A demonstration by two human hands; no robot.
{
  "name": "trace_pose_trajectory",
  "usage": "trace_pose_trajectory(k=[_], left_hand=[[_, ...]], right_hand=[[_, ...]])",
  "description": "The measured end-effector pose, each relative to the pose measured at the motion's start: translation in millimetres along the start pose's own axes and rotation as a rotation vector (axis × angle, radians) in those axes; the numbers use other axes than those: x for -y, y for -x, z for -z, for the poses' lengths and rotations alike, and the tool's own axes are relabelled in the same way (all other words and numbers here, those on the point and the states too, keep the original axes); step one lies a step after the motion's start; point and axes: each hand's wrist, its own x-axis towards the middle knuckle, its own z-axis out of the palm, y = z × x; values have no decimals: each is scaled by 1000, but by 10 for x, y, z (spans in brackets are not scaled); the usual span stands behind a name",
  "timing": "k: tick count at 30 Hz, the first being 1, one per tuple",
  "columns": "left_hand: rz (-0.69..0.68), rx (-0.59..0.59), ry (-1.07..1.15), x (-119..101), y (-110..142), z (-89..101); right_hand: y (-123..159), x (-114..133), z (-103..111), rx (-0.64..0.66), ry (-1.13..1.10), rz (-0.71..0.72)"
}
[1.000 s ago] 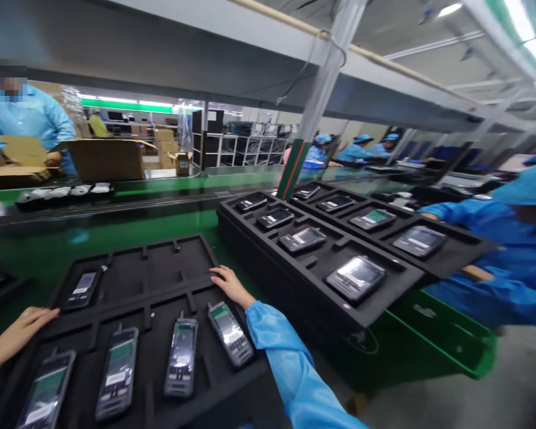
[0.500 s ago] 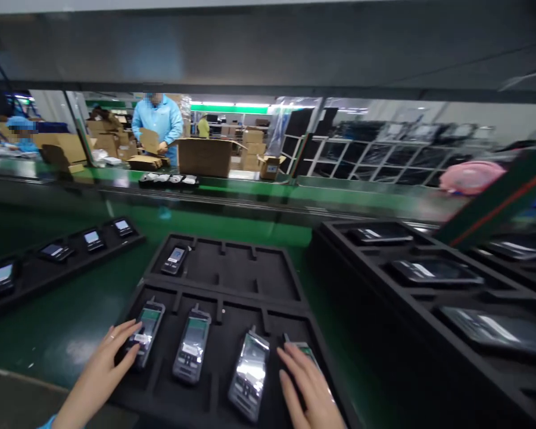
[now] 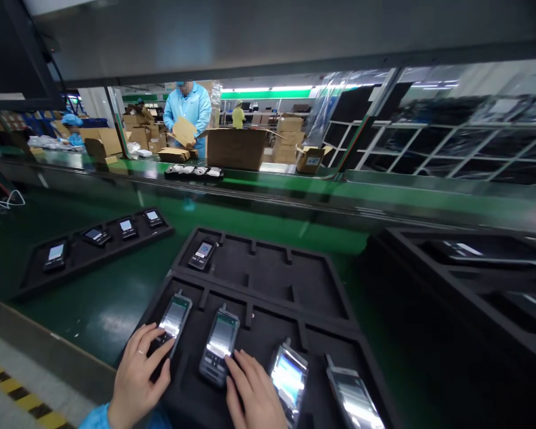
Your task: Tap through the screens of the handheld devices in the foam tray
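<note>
A black foam tray lies in front of me on the green conveyor belt. Its near row holds several handheld radios with lit screens, and one more radio sits in the far row's left slot. My left hand rests with spread fingers on the lower end of the leftmost radio. My right hand lies flat by the base of the second radio, its fingertips touching it. A third radio and a fourth radio lie to the right of my hands.
A second black tray with several devices lies on the belt to the left. Stacked black trays stand at the right. Across the belt, a person in a blue coat handles cardboard by an open box. Yellow-black floor tape runs at lower left.
My view has swung left, away from the stacked trays. My right hand moved from the tray's right side to the second radio; my left hand now rests on the leftmost radio.
</note>
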Motion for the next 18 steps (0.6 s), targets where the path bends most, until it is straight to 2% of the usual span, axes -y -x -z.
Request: trace_pose_trajectory(k=[4, 9, 14, 18], left_hand=[[-11, -5, -80, 5, 4, -1], [-51, -38, -113, 33, 14, -13], [-121, -79, -135, 46, -40, -6], [-106, -81, -118, 31, -52, -5]], right_hand=[[36, 14, -4, -24, 21, 6], [51, 93, -74, -90, -15, -98], [72, 143, -154, -138, 60, -94], [85, 159, -211, -163, 107, -97]])
